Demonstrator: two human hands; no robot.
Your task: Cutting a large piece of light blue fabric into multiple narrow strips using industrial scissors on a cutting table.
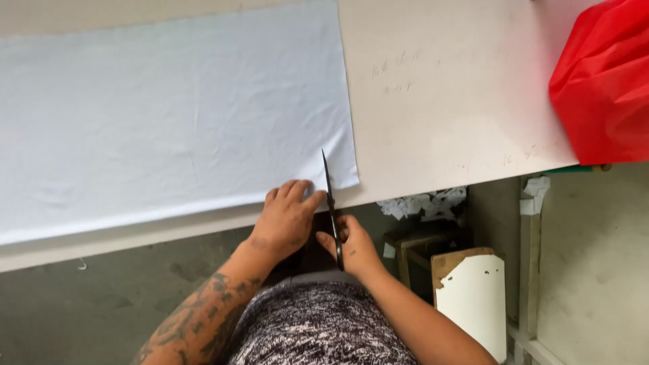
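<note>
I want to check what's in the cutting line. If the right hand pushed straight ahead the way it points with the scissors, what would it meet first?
The right hand points its scissors up the white fabric; the table edge and that cloth come first, the left hand just beside the line.

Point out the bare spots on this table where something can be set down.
The widest bare stretch of table lies between the white fabric and the red bag. A thin strip runs along the near edge under the fabric. It is crowded where the left hand and the scissors in the right hand meet the fabric's corner.
</note>
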